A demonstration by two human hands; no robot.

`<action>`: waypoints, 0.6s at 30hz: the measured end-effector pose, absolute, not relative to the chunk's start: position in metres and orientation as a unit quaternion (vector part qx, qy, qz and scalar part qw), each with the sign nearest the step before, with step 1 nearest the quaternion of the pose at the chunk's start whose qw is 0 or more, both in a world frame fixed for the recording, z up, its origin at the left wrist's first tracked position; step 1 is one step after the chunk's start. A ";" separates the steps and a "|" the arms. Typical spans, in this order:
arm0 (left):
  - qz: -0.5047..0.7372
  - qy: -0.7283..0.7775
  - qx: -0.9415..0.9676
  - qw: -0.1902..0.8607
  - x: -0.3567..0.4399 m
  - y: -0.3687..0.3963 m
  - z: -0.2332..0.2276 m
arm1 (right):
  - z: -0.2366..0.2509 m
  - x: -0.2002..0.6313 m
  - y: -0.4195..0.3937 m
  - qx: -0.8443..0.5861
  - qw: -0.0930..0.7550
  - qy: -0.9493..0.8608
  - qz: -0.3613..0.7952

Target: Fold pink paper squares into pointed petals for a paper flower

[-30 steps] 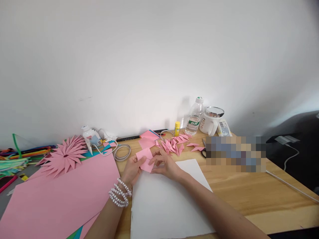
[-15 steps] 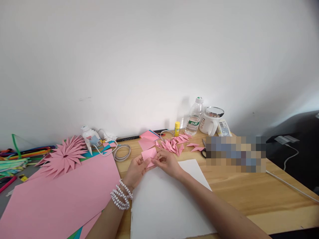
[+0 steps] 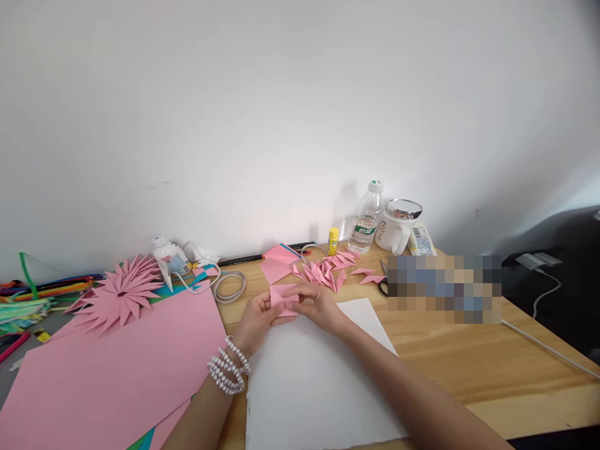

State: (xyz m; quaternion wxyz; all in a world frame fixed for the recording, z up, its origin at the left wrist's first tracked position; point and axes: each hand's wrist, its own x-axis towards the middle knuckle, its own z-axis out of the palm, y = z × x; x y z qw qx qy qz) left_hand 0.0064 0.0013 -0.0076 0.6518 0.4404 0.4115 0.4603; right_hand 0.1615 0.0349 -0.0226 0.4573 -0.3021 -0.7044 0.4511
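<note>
Both my hands hold a small pink paper piece (image 3: 282, 299) just above the far edge of a white sheet (image 3: 313, 381). My left hand (image 3: 255, 320), with bead bracelets at the wrist, pinches its left side. My right hand (image 3: 316, 305) covers its right side with fingers pressed on a fold. Just beyond my hands lies a pile of folded pink paper points (image 3: 328, 271) and a pink paper square (image 3: 274, 270).
A large pink sheet (image 3: 107, 369) and a pink paper flower (image 3: 119, 294) lie at left, with a glue gun (image 3: 166, 257) and a tape ring (image 3: 229, 286). A glue stick (image 3: 333, 240), water bottle (image 3: 366, 219), white mug (image 3: 397, 228) and scissors (image 3: 383, 284) stand behind.
The pink piece was spread wider between my hands a second ago; now it is folded smaller, and my right hand has closed in over it.
</note>
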 end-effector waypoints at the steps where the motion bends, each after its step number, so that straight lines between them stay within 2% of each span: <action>1: 0.459 0.418 0.440 0.649 0.006 0.001 -0.007 | -0.024 0.161 0.036 -0.300 0.452 -0.705 0.457; 10: 0.468 0.391 0.439 0.660 0.008 -0.001 0.001 | -0.031 0.161 0.042 -0.333 0.476 -0.652 0.487; 18: 0.487 0.423 0.437 0.626 0.010 0.000 -0.005 | -0.029 0.161 0.041 -0.327 0.463 -0.630 0.531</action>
